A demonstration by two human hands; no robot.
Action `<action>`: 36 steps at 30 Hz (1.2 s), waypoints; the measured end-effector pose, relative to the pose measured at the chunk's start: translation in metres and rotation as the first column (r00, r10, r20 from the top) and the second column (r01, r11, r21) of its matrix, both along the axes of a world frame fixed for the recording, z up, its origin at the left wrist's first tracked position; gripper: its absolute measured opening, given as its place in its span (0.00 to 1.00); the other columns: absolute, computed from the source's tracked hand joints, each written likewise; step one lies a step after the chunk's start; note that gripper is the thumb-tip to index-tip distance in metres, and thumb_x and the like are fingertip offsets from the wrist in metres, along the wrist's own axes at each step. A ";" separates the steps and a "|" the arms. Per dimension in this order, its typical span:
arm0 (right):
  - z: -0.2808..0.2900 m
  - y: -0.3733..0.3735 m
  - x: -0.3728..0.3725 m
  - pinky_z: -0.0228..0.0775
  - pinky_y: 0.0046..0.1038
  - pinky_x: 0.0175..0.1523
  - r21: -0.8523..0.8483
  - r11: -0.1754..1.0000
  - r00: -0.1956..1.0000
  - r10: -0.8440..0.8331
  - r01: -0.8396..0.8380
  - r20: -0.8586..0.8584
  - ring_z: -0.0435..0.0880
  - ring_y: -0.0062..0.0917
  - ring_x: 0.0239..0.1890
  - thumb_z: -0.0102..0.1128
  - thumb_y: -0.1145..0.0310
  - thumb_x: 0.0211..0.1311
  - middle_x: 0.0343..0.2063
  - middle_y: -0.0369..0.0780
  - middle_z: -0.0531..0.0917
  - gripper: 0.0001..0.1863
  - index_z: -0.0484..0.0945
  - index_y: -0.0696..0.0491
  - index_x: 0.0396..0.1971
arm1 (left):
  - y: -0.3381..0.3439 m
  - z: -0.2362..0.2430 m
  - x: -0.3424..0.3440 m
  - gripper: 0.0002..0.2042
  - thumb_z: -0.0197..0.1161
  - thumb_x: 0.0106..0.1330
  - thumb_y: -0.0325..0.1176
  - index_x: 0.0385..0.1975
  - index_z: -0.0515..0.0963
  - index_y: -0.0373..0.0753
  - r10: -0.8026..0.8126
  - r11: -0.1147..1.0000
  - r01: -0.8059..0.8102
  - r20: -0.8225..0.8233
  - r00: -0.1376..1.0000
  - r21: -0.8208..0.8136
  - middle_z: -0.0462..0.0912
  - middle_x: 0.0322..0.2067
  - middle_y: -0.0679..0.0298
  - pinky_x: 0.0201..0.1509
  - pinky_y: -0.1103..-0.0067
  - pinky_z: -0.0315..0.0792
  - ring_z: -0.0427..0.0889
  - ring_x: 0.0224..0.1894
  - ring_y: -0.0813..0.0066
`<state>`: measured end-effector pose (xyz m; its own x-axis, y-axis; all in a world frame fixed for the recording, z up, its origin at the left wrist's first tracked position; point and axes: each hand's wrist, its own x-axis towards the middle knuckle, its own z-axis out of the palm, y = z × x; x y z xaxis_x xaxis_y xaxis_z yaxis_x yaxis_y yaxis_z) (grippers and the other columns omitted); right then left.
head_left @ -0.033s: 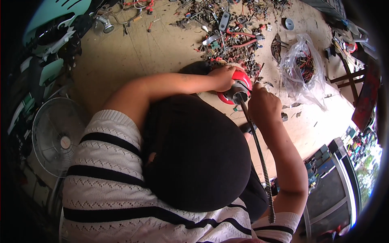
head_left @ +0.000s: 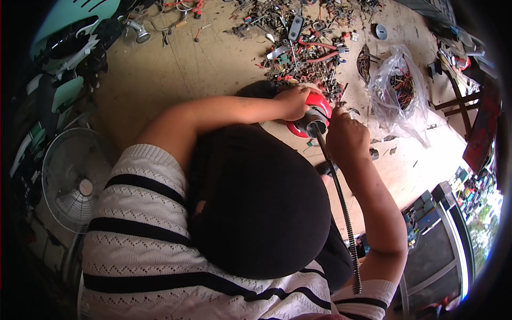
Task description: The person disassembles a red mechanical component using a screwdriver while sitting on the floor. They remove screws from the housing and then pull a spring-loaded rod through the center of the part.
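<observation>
as rod (head_left: 341, 200) slants down-right, left hand (head_left: 293, 104) clamps red tool (head_left: 310, 119), right hand's (head_left: 348, 137) grip unclear.

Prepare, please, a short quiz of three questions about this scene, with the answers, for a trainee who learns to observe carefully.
1. Multiple choice: which colour is the outer ring of the round part that the left hand holds?
A) blue
B) red
C) green

2. True or false: the fan stands at the right edge of the picture.

3. Fill in: the clear plastic bag is nearer to the person's ____ hand.

Key:
1. B
2. False
3. Right hand
</observation>
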<state>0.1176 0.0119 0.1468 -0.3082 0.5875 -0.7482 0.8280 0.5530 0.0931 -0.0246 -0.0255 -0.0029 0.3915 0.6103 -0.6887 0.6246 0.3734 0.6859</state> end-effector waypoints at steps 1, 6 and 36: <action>-0.001 -0.001 -0.001 0.81 0.32 0.38 -0.001 1.000 1.000 0.002 -0.002 0.001 0.88 0.33 0.39 0.56 0.71 0.60 0.34 0.45 0.85 0.09 0.73 0.54 0.41 | 0.000 -0.002 0.000 0.34 0.53 0.70 0.42 0.71 0.54 0.28 -0.003 1.000 0.003 0.002 1.000 0.006 0.56 0.72 0.46 0.74 0.69 0.57 0.60 0.73 0.53; -0.003 -0.003 -0.001 0.81 0.27 0.35 0.206 0.929 0.935 0.334 -0.306 -0.117 0.85 0.29 0.35 0.60 0.69 0.58 0.32 0.39 0.80 0.05 0.77 0.52 0.33 | -0.002 -0.005 0.001 0.34 0.54 0.69 0.41 0.70 0.54 0.26 0.010 0.999 -0.011 0.029 1.000 0.032 0.57 0.71 0.45 0.74 0.69 0.58 0.61 0.72 0.53; 0.007 -0.022 0.002 0.80 0.25 0.29 0.210 0.936 0.959 0.281 -0.283 0.039 0.86 0.27 0.29 0.57 0.68 0.60 0.29 0.37 0.80 0.05 0.75 0.52 0.32 | -0.012 -0.018 0.006 0.32 0.56 0.67 0.40 0.68 0.60 0.31 0.091 0.990 -0.093 0.020 0.996 0.105 0.67 0.66 0.48 0.63 0.66 0.72 0.74 0.61 0.51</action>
<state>0.1200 -0.0105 0.1537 -0.4784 0.6219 -0.6200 0.6394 0.7306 0.2395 -0.0183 -0.0379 -0.0208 0.3401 0.7134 -0.6127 0.5803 0.3535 0.7337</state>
